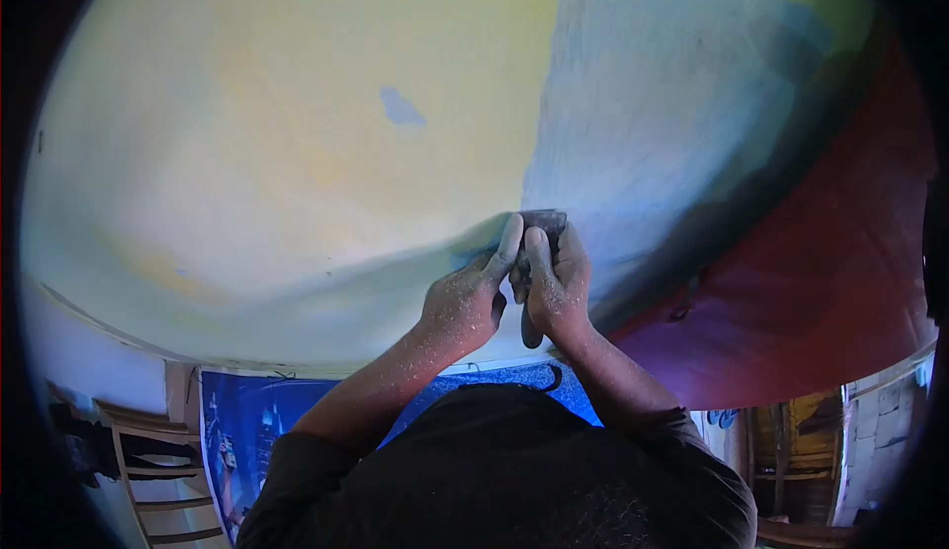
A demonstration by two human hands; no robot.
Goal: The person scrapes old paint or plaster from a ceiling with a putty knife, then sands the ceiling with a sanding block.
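Both my hands meet near the middle of the view, against a large curved surface (326, 154) painted pale yellow and white. My right hand (560, 277) is wrapped round a dark flat-bladed tool (543, 221), whose handle sticks out below the palm. Fingers of my left hand (473, 292) press on the left side of the same tool. Its blade touches the surface by the border between the yellow area and a grey-blue patch (643, 104). White dust covers both hands and forearms. A small grey patch (401, 106) shows on the yellow part.
A dark red section (811, 262) adjoins the grey-blue patch at the right. Below at the left stand a wooden rack (163, 470) and a blue printed sheet (247, 421). Wooden boards (796, 450) and a block wall (885, 435) are at lower right.
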